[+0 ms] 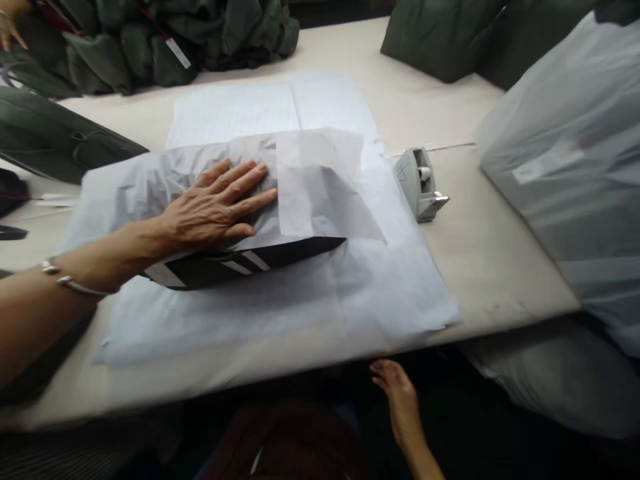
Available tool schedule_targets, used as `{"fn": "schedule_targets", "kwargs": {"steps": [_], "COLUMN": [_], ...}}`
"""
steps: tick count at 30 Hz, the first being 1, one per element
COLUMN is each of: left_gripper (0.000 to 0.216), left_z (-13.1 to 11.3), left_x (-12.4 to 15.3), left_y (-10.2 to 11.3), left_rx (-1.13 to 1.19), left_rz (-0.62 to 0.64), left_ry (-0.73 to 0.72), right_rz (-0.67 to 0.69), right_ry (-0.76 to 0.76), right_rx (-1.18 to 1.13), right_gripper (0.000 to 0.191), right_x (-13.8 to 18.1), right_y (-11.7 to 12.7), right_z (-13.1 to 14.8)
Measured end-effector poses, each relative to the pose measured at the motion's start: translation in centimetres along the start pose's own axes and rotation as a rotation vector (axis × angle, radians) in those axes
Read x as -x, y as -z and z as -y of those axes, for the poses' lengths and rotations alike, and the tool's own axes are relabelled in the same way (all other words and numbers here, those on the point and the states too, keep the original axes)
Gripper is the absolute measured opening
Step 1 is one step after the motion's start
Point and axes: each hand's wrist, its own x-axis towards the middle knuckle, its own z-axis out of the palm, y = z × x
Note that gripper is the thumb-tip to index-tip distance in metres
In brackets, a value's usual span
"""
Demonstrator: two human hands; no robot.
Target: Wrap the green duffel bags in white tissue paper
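Note:
My left hand [217, 203] lies flat, fingers spread, on a folded dark garment wrapped in a translucent plastic bag [300, 180]. Along the near side the dark garment [205, 270] shows, with white strips on it. The bag's loose flap sticks out to the right. Beneath it, white plastic or paper sheets [395, 293] are spread on the table. My right hand [395, 390] is lower, just off the table's front edge, its fingers loosely bent and apart with nothing seen in them.
A grey tape dispenser [417, 185] stands right of the sheets. Large bagged bundles [575, 153] are at the right edge of the table [495, 267]. Dark green garments [225, 33] are piled at the back, with more [440, 40] at back right. Another person's hand [7, 30] shows at top left.

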Motion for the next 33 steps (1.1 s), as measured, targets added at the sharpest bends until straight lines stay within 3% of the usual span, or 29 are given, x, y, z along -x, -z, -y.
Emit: {"fn": "schedule_targets", "kwargs": {"steps": [2,4,7,9,15,19,26,29,33], "left_gripper": [0.084,0.086,0.088,0.089,0.074,0.076,0.055,0.055,0.056], "left_z": [0.0,0.0,-0.1,-0.2,0.1,0.1,-0.3,-0.5,-0.7], "left_x": [0.0,-0.1,-0.2,-0.3,-0.2,-0.1,0.3,0.4,0.6], "left_y": [0.0,0.1,0.2,0.1,-0.2,-0.3,-0.2,0.0,0.3], "left_rx": [-0.046,-0.106,-0.163,-0.165,-0.091,-0.018,-0.031,-0.062,-0.132], "left_rz": [0.004,-0.003,-0.014,-0.021,-0.081,-0.105,-0.110,-0.093,-0.090], "left_ry": [0.015,0.004,-0.023,-0.034,-0.110,-0.111,-0.148,-0.137,-0.128], "right_rz": [0.065,0.145,0.230,0.220,0.127,0.036,-0.320,-0.311,-0.163], "right_ry": [-0.197,-0.248,-0.230,-0.205,-0.199,-0.160,-0.067,-0.069,-0.088], "right_rx": [-0.262,-0.476,-0.725,-0.810,-0.772,-0.726,-0.721,-0.765,-0.793], "right_gripper": [0.061,0.068,0.068,0.064,0.046,0.047,0.056,0.057,0.058], "right_x": [-0.4,-0.6,-0.1,0.7,4.2,6.4,7.0,7.4,8.9], "right_y": [-1.4,-4.0,-7.3,-8.2,-7.0,-6.3,-7.2,-8.1,-9.0], "right_z": [-5.1,-7.6,-8.3,-8.3,-8.3,-7.4,-7.0,-7.0,-6.6]}}
